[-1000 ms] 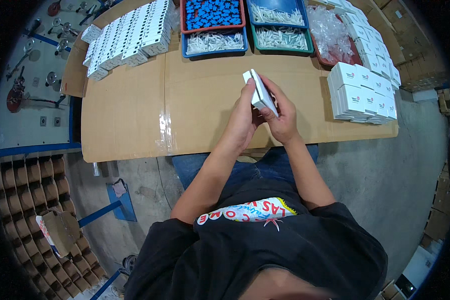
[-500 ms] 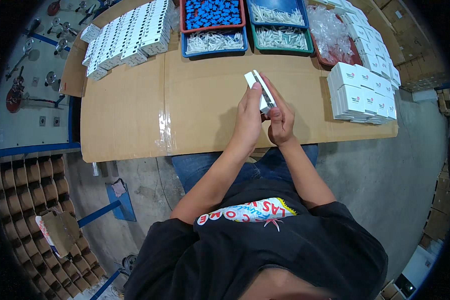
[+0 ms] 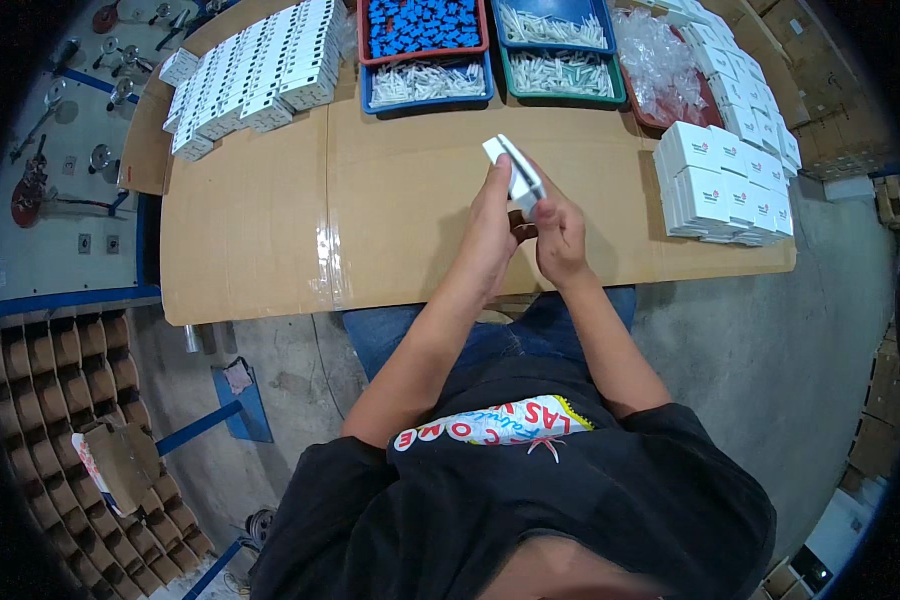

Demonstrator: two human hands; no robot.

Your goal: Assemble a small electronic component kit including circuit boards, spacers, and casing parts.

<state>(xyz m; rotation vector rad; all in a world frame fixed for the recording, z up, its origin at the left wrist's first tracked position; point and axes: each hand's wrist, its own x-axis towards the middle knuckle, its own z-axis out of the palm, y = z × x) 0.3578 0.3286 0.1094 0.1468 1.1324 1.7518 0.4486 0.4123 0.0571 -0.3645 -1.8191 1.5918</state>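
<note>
Over the near middle of the cardboard-covered table I hold a small white box-shaped piece [image 3: 518, 175] tilted between both hands. A dark gap runs along its length between two white parts. My left hand [image 3: 486, 225] grips its left side, with the thumb lying up along the top. My right hand [image 3: 561, 235] closes on the right side, its thumb pressed near the lower end and its fingers behind. The palms and most of the fingertips are hidden, and the piece's inside cannot be made out.
Stacked white units with dark openings [image 3: 260, 85] stand far left. At the back are a red tray of blue parts [image 3: 374, 58], a blue tray [image 3: 490, 92] and a green tray [image 3: 625, 97] of white pieces. Clear plastic bags [image 3: 660, 65] and stacked white boxes [image 3: 705, 195] are at right.
The white piece has tilted and shifted slightly left and toward the far side. The dark gap along it looks narrower. Both hands still grip it.
</note>
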